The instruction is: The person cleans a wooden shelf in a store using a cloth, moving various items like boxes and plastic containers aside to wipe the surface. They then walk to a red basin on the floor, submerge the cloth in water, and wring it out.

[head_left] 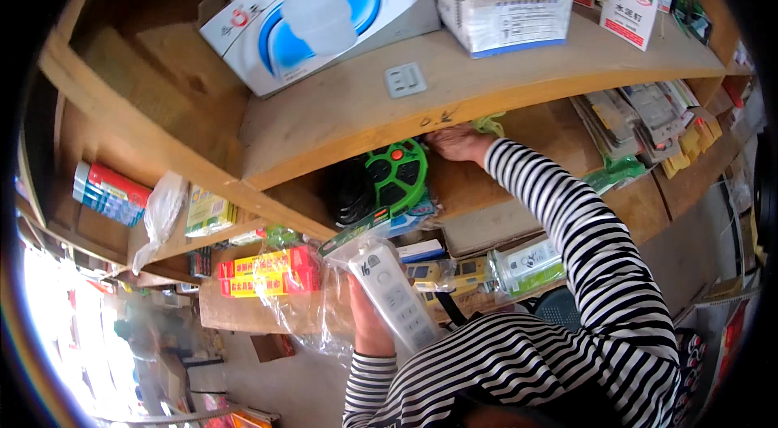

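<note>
A white power strip (393, 294) in clear packaging with a green header is in my left hand (369, 318), tilted in front of the shelves. My left fingers wrap around its side and back. My right arm reaches into the lower shelf compartment, where my right hand (458, 142) lies just under the front edge of the board above. That edge hides its fingertips. Beside my right hand stands a green cable reel (397, 175) with an orange centre, and a black coil (354, 191) sits to the reel's left. A yellow-green plastic piece (489, 124) shows by my right wrist.
On the upper shelf (340, 124) are a large white-and-blue box (324, 14), an open carton (510, 19) and a wall socket (405, 79). Red-and-yellow boxes (271, 272) lie lower left. Packaged goods (612, 124) fill the right side. The board's edge overhangs my right hand.
</note>
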Action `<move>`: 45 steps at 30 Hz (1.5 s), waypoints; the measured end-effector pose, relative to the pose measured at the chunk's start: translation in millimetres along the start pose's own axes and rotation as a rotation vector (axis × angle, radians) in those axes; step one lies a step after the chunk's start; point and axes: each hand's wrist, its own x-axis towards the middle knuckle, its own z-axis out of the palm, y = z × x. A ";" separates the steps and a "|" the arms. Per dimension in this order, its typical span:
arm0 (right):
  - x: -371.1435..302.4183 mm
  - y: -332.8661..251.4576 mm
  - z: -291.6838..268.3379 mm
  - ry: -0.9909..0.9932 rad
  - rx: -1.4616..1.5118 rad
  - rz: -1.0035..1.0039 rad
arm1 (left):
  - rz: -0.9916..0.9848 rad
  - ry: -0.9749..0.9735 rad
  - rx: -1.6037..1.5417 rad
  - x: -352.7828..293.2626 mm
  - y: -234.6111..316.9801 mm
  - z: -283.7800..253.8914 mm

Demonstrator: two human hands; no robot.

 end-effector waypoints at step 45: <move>-110.3 146.2 -8.2 -0.266 -0.158 0.940 | -0.016 -0.001 0.101 -5.5 8.7 5.9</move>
